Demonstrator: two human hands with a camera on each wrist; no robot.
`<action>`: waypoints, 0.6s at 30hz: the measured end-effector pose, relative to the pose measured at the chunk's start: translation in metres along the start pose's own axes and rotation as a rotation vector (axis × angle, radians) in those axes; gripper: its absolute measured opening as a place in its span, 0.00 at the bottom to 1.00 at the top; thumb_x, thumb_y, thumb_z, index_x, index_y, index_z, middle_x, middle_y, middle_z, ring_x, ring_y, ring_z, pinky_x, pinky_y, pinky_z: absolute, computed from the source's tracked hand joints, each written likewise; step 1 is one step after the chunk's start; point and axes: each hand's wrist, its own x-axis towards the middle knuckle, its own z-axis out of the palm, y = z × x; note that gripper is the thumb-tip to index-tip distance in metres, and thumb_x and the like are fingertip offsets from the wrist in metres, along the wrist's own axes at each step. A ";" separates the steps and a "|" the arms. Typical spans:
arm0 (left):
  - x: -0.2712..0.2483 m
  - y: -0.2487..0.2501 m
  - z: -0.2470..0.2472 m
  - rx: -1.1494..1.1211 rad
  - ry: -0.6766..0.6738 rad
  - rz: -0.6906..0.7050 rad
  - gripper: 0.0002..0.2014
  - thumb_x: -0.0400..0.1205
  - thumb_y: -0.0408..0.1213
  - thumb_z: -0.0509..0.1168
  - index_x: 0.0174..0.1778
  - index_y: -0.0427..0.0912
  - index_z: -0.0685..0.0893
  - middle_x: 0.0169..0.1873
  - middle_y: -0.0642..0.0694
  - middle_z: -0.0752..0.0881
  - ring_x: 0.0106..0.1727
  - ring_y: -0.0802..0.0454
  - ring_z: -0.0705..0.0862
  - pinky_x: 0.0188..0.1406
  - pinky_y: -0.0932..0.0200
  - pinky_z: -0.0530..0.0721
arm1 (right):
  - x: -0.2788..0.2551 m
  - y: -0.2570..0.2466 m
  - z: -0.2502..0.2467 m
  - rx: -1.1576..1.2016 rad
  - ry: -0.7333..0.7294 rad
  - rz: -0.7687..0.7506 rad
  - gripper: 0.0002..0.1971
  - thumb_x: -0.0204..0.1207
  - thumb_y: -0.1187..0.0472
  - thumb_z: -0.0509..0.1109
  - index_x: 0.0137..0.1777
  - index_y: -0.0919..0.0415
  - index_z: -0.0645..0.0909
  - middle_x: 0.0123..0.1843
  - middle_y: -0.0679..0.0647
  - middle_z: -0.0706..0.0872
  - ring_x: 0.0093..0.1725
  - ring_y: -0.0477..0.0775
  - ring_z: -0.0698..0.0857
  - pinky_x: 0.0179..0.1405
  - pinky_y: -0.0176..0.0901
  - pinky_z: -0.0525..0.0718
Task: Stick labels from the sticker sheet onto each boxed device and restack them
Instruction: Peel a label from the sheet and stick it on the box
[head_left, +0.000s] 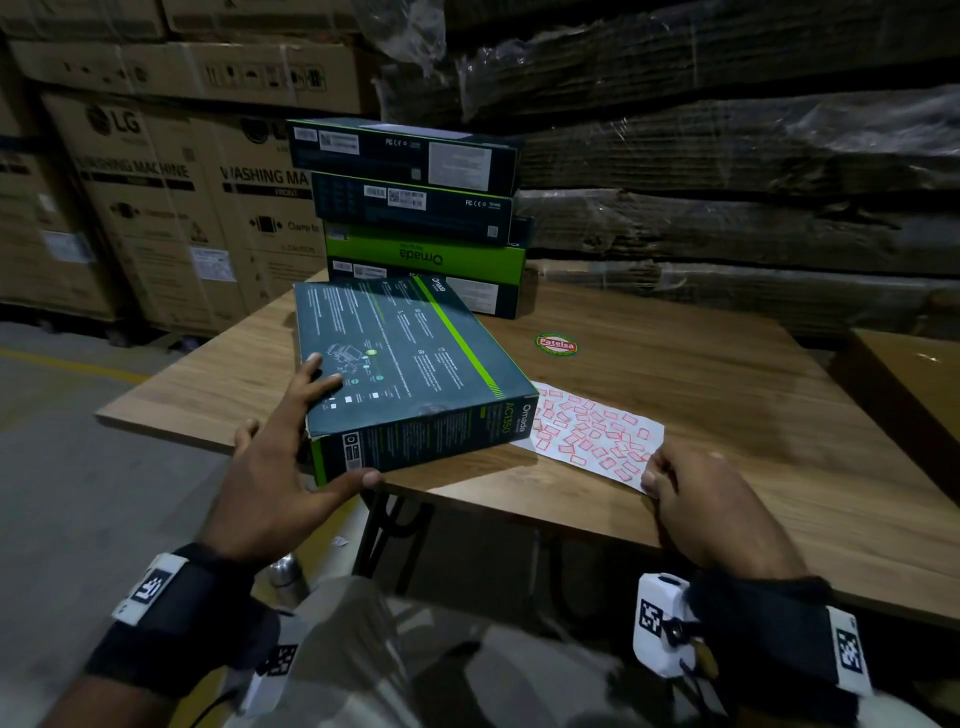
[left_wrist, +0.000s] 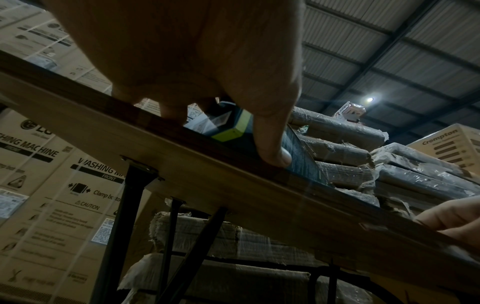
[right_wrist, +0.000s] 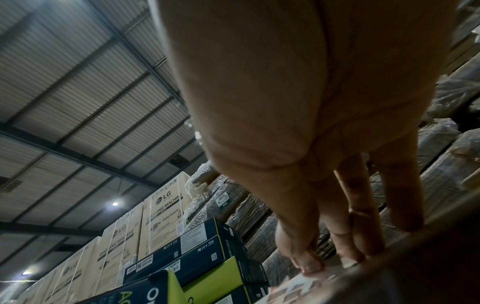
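Observation:
A dark teal boxed device (head_left: 400, 358) with a green stripe lies flat near the table's front edge, its right end over the sticker sheet. My left hand (head_left: 317, 436) grips its near-left corner, fingers spread on the top face and thumb (left_wrist: 272, 144) against the front side. The white sticker sheet (head_left: 592, 431), covered in several red-bordered labels, lies to the right of the box. My right hand (head_left: 657, 478) pinches the sheet's near right corner (right_wrist: 298, 288) at the table edge. A stack of several more boxes (head_left: 415, 208) stands at the back of the table.
The wooden table (head_left: 701, 374) carries a round red-and-green sticker (head_left: 556, 344). A second table (head_left: 909, 384) stands at the right. LG cartons (head_left: 156, 208) rise at the left and wrapped cardboard bundles (head_left: 727, 156) behind. A steel bottle (head_left: 287, 571) sits under the table.

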 end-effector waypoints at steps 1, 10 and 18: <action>0.000 0.000 0.000 0.001 0.000 -0.006 0.54 0.66 0.76 0.72 0.90 0.67 0.63 0.91 0.77 0.51 0.89 0.34 0.69 0.84 0.17 0.65 | 0.000 0.000 0.000 -0.003 -0.004 0.000 0.14 0.88 0.59 0.69 0.40 0.50 0.73 0.43 0.50 0.81 0.53 0.61 0.76 0.46 0.50 0.67; 0.000 0.000 0.000 -0.001 -0.013 -0.012 0.55 0.66 0.76 0.72 0.91 0.65 0.63 0.92 0.76 0.51 0.87 0.34 0.72 0.85 0.18 0.63 | -0.001 0.006 -0.002 0.015 -0.048 -0.022 0.14 0.87 0.60 0.70 0.39 0.50 0.74 0.40 0.45 0.83 0.54 0.62 0.78 0.43 0.50 0.66; -0.001 0.000 -0.001 -0.014 -0.027 -0.011 0.55 0.66 0.76 0.72 0.91 0.67 0.62 0.92 0.76 0.51 0.86 0.36 0.72 0.85 0.19 0.63 | -0.002 0.008 -0.008 0.131 -0.021 -0.026 0.11 0.89 0.60 0.67 0.44 0.51 0.82 0.40 0.48 0.89 0.41 0.49 0.86 0.38 0.40 0.79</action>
